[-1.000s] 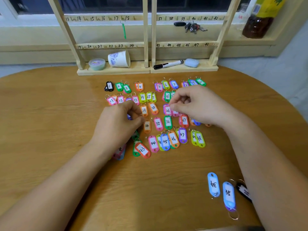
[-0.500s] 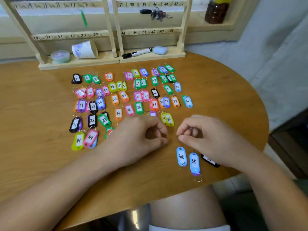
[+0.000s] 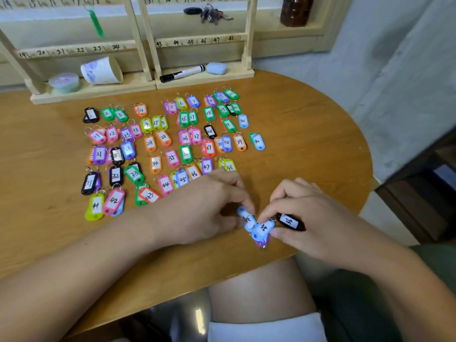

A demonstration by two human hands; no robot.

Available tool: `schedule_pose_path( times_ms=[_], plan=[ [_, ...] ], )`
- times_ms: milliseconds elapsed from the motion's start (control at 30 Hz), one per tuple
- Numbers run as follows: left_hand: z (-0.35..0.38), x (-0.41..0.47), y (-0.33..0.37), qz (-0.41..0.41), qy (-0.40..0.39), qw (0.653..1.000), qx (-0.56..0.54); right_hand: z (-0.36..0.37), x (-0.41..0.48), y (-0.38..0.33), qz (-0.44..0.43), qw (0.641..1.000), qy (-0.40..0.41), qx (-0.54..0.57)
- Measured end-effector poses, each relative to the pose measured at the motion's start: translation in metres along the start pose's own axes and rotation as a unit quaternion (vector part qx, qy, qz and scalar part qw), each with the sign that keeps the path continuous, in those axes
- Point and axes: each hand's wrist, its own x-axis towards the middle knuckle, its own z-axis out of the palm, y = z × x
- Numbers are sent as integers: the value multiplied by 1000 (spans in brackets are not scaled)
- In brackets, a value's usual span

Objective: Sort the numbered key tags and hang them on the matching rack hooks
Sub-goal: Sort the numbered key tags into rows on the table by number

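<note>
Several coloured numbered key tags lie in rows on the round wooden table. Near the front edge my left hand pinches a light blue tag. My right hand pinches a second light blue tag marked 35, with a black tag marked 36 under its fingers. A purple tag peeks out below them. The wooden rack with numbered rails stands at the table's back. One green tag hangs from its upper left rail.
On the rack base lie a tipped paper cup, a small round tub, a black marker and a pale blue eraser. A bunch of keys sits behind the rack, a brown jar at its right.
Both hands left the tag rows and came down to the loose tags near the front edge, and now pinch them. The blue tags are gathered together. The view turned right.
</note>
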Motion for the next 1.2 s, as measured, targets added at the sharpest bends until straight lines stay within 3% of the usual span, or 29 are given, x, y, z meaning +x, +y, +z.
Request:
schedule_pose_path(
  times_ms=[233, 367, 533, 600, 1200],
  plan=[
    [-12, -4, -4, -48, -7, 999, 7, -7, 15, -6, 9, 1000, -16, -9],
    [-21, -13, -10, -107, 44, 993, -29, -14, 22, -9, 26, 999, -6, 37],
    [-33, -31, -21, -200, 158, 935, -248, -20, 45, -12, 37, 975, 65, 210],
    [-37, -39, -25, -212, 176, 917, -289, -19, 58, -13, 31, 966, 86, 241],
    [-76, -90, -76, -298, 409, 814, -286, -24, 185, -37, -30, 960, 58, 274]
  ],
)
